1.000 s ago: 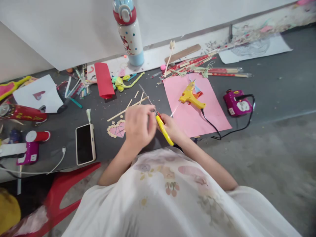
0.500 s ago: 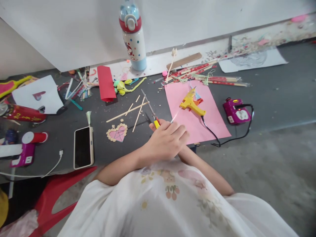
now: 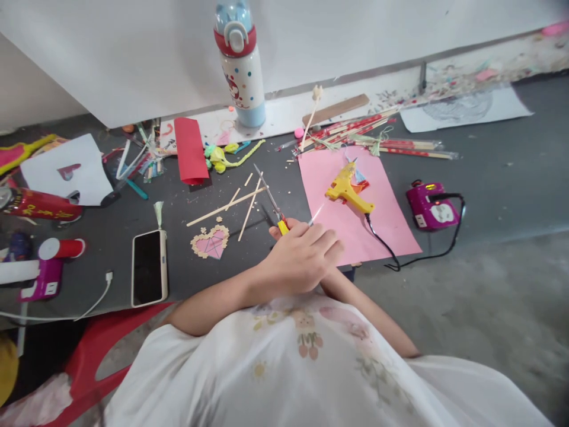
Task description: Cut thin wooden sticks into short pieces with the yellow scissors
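My left hand point(image 3: 304, 255) lies across my right hand with its fingers bent, hiding most of it. What its fingers close on is hidden; a thin clear strip point(image 3: 317, 214) shows just beyond them. From underneath, fingertips of my right hand point(image 3: 275, 232) show around the yellow handle of a pair of scissors point(image 3: 273, 200). The blades point away and to the left, slightly apart. Left of them lie thin wooden sticks point(image 3: 217, 207) and a pink heart point(image 3: 210, 242) with a beaded-looking edge. To the right, a yellow glue gun point(image 3: 349, 190) rests on pink paper point(image 3: 386, 231).
A water bottle point(image 3: 243, 77) stands at the back beside a folded red paper point(image 3: 191, 151). Wrapped sticks point(image 3: 400, 148) lie behind the pink paper. At right is a purple power socket point(image 3: 430, 207) with a cord. A phone point(image 3: 149, 267) and red can point(image 3: 42, 203) are at left.
The view has shifted slightly. Both hands keep nearly the same pose, with the scissors still pointing away to the left.
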Tool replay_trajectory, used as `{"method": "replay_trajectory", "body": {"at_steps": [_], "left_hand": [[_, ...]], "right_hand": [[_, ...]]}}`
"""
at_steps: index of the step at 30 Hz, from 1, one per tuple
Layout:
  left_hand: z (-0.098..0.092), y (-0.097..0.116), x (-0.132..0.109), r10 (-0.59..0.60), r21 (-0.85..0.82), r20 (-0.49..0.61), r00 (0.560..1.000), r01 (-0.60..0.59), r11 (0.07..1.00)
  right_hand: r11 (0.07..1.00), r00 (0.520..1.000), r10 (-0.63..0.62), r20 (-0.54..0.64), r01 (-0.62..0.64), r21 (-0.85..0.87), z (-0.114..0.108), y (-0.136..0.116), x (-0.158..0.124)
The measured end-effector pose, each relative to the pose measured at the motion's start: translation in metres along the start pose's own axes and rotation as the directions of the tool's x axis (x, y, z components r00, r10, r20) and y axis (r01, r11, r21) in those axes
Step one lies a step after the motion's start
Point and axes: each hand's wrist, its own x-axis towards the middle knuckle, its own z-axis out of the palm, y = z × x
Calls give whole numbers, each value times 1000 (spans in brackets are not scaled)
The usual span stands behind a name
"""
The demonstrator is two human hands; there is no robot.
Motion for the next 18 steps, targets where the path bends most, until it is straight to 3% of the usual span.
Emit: {"method": "replay_trajectory", "body": {"at_steps": [1,2,5,8,9,10,11,12,13,15,18], "left_hand": [[0,0,0,66,38,13,998,-66,997],[2,-1,0,121,83,26,992,-122,989],[7,-1,-3,138,184,-2,990,-136,974],[7,-2,-9,146,170,-84,986,-131,977],[4,-3,-13,142,120,-130,981,-127,985],[1,-4,-16,118,52,-181,976,-110,993],[-4,-6,-21,66,-21,-242,968,-73,997],[-9,-9,-25,-9,-87,-301,953,-18,996],[-14,-14,-30,-100,-134,-368,924,54,990],[-22,-25,-41,-284,-144,-499,819,245,959],[-26,-46,-53,-397,-81,-627,671,451,889]], "right_hand": [[981,969,159,-188,-176,-77,-2,-12,1],[964,941,208,-266,-244,-108,-3,-23,1],[967,916,208,-342,-245,-71,-7,-41,0],[956,895,285,-343,-292,34,-9,-29,-1],[943,902,331,-278,-328,59,-11,-19,1],[956,956,285,-69,-278,89,-13,-7,4],[970,966,117,229,-160,181,-16,5,9],[950,870,-95,483,-67,307,-19,18,14],[937,824,-158,544,-49,346,-22,29,20],[918,768,-223,600,-42,394,-28,44,29],[903,751,-246,613,-52,426,-35,51,34]]}}
